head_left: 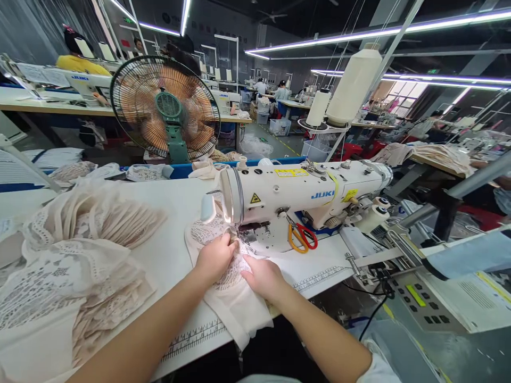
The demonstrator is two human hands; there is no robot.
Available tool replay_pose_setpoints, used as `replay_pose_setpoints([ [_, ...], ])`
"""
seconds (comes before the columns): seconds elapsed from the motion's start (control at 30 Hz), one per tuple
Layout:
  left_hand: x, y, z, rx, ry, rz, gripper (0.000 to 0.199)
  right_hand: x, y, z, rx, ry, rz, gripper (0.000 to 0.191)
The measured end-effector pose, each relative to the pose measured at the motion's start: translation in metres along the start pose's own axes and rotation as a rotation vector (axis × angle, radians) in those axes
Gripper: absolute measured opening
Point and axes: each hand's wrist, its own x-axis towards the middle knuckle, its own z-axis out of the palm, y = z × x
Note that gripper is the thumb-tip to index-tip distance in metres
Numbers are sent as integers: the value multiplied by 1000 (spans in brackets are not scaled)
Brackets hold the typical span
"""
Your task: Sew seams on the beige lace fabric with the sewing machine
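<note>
A cream lace garment piece lies under the needle end of a white JUKI sewing machine, its plain lower part hanging over the table's front edge. My left hand pinches the lace close to the presser foot, fingers closed on the fabric. To its right, my right hand grips the same piece between thumb and fingers, just in front of the machine bed. The needle itself is mostly hidden behind the machine head and my left fingers.
A heap of cream lace pieces covers the table's left side. Scissors with orange and red handles lean against the machine. A large fan stands behind the table. Thread cones rise at the back right, with a control box below right.
</note>
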Motion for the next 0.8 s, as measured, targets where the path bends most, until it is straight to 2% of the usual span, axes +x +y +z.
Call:
replay_pose_setpoints([
  [0.13,0,0,-2,-17,-5,-37,30,2,-2,-5,-6,-50,18,48],
  [0.27,2,4,-7,-27,-10,-46,28,4,-1,-5,-4,-48,15,45],
  [0.63,8,8,-13,-33,8,-134,36,11,1,-5,-9,-23,-2,43],
  [0.8,8,-1,-16,24,-5,0,29,16,1,-9,-21,-2,-4,41],
])
